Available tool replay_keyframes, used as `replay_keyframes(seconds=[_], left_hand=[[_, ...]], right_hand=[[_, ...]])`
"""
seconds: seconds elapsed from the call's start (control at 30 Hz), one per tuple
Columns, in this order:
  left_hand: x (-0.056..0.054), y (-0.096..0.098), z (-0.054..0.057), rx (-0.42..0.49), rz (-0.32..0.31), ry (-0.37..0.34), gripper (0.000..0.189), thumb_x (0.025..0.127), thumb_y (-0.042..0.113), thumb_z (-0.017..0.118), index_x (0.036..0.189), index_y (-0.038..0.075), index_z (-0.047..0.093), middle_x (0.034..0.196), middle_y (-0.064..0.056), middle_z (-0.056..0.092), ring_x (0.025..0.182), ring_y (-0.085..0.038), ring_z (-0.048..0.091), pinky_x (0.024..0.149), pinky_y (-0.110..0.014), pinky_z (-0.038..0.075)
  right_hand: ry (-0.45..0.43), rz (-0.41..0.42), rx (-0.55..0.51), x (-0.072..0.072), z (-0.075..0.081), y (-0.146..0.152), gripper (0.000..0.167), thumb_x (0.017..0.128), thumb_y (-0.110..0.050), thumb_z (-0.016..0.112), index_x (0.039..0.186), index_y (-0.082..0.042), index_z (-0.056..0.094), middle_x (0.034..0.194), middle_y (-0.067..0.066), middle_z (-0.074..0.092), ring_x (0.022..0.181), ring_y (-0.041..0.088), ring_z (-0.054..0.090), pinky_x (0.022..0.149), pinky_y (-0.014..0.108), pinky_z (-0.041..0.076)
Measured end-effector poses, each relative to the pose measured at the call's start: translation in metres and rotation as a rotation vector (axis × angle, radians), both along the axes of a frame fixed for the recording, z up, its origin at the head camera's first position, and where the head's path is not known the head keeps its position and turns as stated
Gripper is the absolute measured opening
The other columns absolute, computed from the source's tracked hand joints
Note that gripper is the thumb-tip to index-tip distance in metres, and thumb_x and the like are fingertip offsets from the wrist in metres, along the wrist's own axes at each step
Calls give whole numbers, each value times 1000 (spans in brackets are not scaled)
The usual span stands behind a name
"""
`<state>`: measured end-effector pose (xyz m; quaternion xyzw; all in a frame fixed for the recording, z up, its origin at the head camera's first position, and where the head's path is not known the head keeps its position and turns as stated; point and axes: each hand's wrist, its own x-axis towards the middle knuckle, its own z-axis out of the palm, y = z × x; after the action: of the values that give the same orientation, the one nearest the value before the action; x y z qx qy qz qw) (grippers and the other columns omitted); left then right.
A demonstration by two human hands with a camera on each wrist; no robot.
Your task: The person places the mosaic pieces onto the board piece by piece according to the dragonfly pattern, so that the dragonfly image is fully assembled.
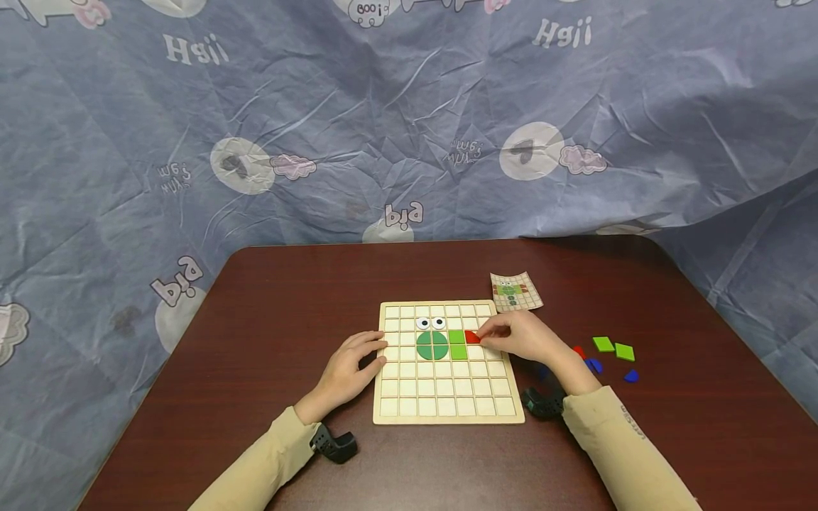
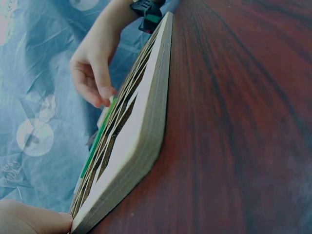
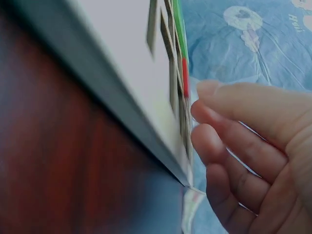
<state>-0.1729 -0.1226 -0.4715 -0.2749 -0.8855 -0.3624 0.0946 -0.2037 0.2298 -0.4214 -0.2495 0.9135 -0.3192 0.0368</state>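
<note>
A wooden grid board (image 1: 409, 408) lies on the table. Two white eye discs (image 1: 423, 323), a dark green circle of quarter pieces (image 1: 424, 339) and two light green squares (image 1: 457, 351) sit in its cells. Beside the upper square is a red quarter-circle piece (image 1: 471, 337), with the thumb and index fingertips of my right hand (image 1: 520, 337) pinched close at its right edge. In the right wrist view the red piece (image 3: 185, 78) lies flat in the board, by those fingertips. My left hand (image 1: 345, 369) rests at the board's left edge, fingers extended, fingertips touching the rim.
A pattern card (image 1: 516, 292) lies behind the board's right corner. Right of my right hand are loose light green diamonds (image 1: 603, 344), blue pieces (image 1: 631, 376) and a red piece (image 1: 579, 351), partly hidden by the forearm. A printed blue cloth (image 1: 358, 142) hangs behind the table.
</note>
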Motion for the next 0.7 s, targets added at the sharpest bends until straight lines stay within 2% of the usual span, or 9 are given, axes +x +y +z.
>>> replay_keyframes(seconds=[0.27,0.5,0.7], left_hand=[[0,0,1,3,-1,1,29,93,19,61,118,5,65,132,-10,54,126,-26,44,101,-47,38],[0,0,1,4,-5,-3,30,93,19,60,118,4,65,132,-10,53,126,-27,44,101,-48,37],[0,0,1,4,-3,-3,30,93,19,60,118,5,65,132,-10,53,126,-26,44,101,-48,38]], right_hand=[[11,-55,-4,-1,17,21,20,85,-18,71,104,-11,72,91,-6,68,80,11,62,70,29,52],[-11,-127,-35,3,33,44,29,86,-25,71,108,-8,70,94,-3,69,82,14,63,71,32,52],[-17,-149,-49,5,35,59,28,84,-24,73,106,-7,70,91,-3,69,81,14,63,69,29,52]])
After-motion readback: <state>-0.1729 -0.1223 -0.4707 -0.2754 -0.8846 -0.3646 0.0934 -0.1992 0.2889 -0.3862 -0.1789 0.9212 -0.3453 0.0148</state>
